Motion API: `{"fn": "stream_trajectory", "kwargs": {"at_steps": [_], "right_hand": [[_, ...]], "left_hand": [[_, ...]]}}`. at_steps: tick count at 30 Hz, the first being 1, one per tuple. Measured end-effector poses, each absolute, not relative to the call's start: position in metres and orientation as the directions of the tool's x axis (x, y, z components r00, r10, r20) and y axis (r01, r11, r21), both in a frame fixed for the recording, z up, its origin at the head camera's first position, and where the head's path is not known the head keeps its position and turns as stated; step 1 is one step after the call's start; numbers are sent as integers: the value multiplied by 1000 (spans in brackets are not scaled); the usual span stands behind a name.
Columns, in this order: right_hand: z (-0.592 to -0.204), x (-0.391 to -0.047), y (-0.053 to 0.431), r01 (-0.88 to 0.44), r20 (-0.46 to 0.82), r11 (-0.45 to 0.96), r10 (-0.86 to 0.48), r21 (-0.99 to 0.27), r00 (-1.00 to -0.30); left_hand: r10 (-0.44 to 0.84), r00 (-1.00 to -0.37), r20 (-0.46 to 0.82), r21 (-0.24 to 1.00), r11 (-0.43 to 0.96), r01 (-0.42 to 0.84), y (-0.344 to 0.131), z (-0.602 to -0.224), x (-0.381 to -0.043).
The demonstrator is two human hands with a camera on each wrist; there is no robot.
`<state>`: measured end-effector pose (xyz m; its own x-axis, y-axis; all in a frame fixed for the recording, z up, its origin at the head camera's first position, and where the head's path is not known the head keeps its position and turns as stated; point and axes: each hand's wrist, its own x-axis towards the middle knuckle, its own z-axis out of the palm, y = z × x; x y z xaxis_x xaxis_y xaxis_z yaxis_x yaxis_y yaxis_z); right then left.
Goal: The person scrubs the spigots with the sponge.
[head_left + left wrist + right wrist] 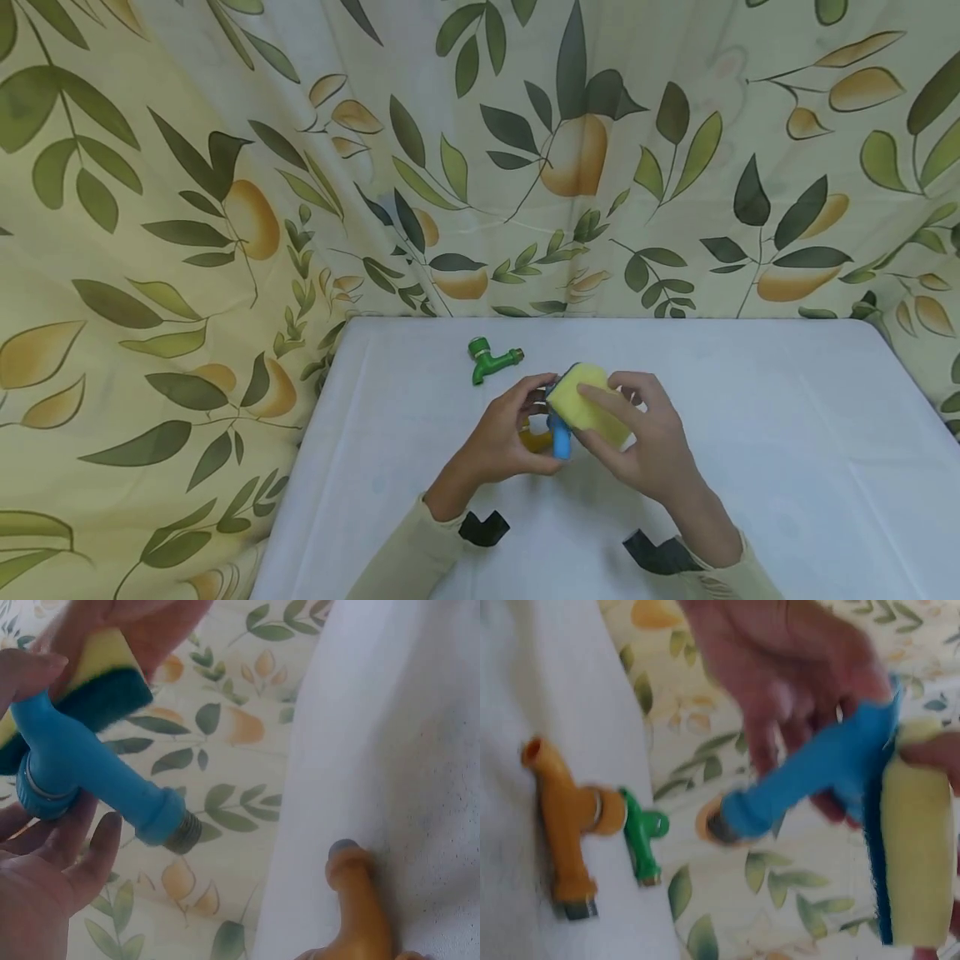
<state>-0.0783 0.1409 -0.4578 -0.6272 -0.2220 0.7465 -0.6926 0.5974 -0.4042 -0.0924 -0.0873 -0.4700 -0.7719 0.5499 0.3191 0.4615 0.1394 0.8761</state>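
A blue plastic tap (90,761) with a threaded metal end is held up off the table by my left hand (498,433), thumb on its spout and fingers around its cap. My right hand (648,433) grips a yellow sponge (592,404) with a dark green scouring side. That scouring side lies against the blue tap, as the right wrist view (877,855) shows. Below the hands an orange-yellow tap (566,825) rests on the table, largely hidden by my left hand in the head view. Farther back lies a green tap (491,362) with a brass-coloured end.
A white cloth covers the table (787,467), whose back edge meets a hanging curtain (525,167) printed with leaves and fruit. The curtain also runs down the left side. Black straps (483,529) show at both sleeves.
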Motion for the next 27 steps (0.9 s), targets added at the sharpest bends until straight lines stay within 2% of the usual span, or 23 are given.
{"fn": "stream_trajectory", "kwargs": {"at_steps": [4, 8, 11, 14, 17, 21, 24, 27], "right_hand": [[-456, -77, 142, -672, 739, 612, -203, -416, -642], [-453, -76, 142, -698, 738, 588, -236, -409, -632], [-452, -77, 143, -659, 723, 614, -200, -434, -662], [-451, -73, 145, -651, 670, 598, -241, -467, -702], [-450, -71, 148, -655, 622, 565, -290, -503, -728], [-448, -69, 148, -613, 586, 593, -273, -522, -763], [-447, -66, 149, -637, 563, 549, -327, -540, -759], [-446, -65, 151, -694, 559, 456, -413, -557, -720]], "left_hand": [[553, -775, 306, 882, 141, 449, -87, -470, -92], [570, -747, 342, 847, 157, 508, -89, -470, -92], [568, -731, 379, 818, 164, 552, -90, -472, -93], [561, -729, 393, 805, 174, 568, -92, -474, -94], [556, -740, 379, 820, 168, 547, -92, -476, -94], [541, -778, 320, 883, 127, 451, -91, -476, -94], [524, -795, 305, 903, 105, 416, -90, -475, -95], [515, -788, 337, 885, 113, 452, -90, -475, -97]]}}
